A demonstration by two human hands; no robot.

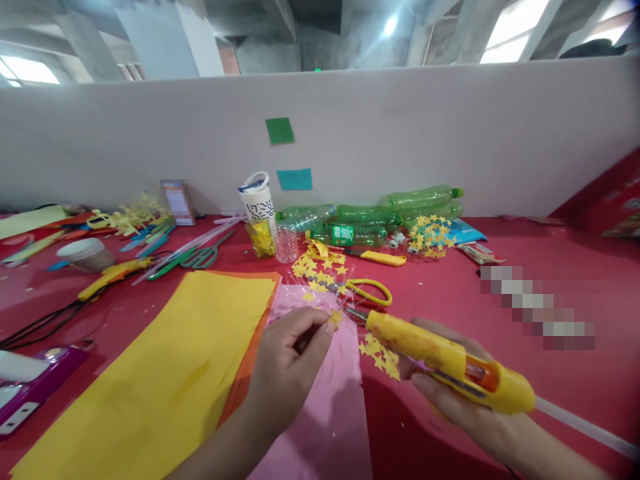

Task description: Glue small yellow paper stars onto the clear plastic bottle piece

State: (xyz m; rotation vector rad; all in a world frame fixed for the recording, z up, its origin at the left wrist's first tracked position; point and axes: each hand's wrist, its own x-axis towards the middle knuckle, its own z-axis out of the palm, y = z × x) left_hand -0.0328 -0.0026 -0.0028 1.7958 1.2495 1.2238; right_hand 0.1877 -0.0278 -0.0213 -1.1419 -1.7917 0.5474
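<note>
My left hand (290,367) pinches a small yellow paper star (335,319) between thumb and fingertips, above a pink sheet (330,413). In my right hand (450,400) is a yellow hot glue gun (425,347), its metal nozzle pointing left, close to the star. A clear glue stick (580,423) sticks out of the gun's back end. Just below the nozzle lies a pile of yellow stars (383,357). Beyond the left fingertips, scissors with yellow handles (373,291) rest beside more loose stars (315,267).
Yellow paper sheets (165,373) lie at left, near a purple power strip (45,380) and a second glue gun (117,275). Green-handled scissors (195,259), a white patterned cup (257,203) and green plastic bottles (370,217) stand or lie farther back, before a white partition (375,133).
</note>
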